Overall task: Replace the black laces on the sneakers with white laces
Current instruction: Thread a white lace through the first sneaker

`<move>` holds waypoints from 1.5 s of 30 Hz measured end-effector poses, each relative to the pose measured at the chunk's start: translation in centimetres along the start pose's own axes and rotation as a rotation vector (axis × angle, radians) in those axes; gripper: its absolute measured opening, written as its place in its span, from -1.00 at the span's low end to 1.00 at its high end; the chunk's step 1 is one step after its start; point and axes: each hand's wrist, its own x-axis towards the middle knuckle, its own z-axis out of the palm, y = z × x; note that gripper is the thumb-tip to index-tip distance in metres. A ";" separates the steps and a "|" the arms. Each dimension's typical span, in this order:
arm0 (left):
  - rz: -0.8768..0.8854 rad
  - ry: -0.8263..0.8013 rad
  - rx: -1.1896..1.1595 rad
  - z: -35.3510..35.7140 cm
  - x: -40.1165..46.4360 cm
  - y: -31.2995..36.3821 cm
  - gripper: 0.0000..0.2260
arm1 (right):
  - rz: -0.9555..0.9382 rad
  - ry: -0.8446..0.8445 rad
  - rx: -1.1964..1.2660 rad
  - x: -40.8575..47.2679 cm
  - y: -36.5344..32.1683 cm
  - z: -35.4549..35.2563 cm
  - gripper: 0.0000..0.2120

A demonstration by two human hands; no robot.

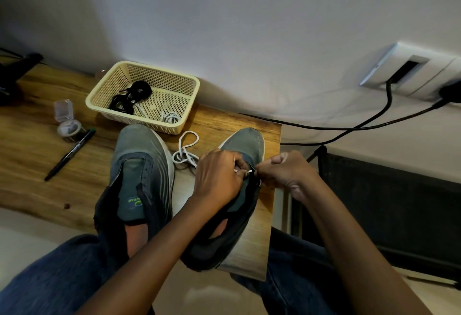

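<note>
Two grey-green sneakers stand on the wooden table, toes pointing away from me. The left sneaker (139,172) has no lace in it. Over the right sneaker (245,145) my left hand (217,177) pinches the tip of a white lace (185,150) at the eyelets. My right hand (284,172) is curled at the shoe's right eyelet edge and pinches there too. The lace's loose loops lie on the table between the two toes. A cream basket (104,90) behind the shoes holds a bundle of black laces (132,96) and another white lace (171,116).
A black pen (69,154) and a small clear container (66,121) lie left of the shoes. The table's right edge (275,165) is just beside the right sneaker. Black cables (361,125) run from a wall socket at the right. My knees in blue jeans are below.
</note>
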 end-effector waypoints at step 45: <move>-0.038 0.038 -0.114 1.3 -0.4 0.0 -0.87 | 0.119 -0.109 0.127 0.9 -0.1 0.8 -0.76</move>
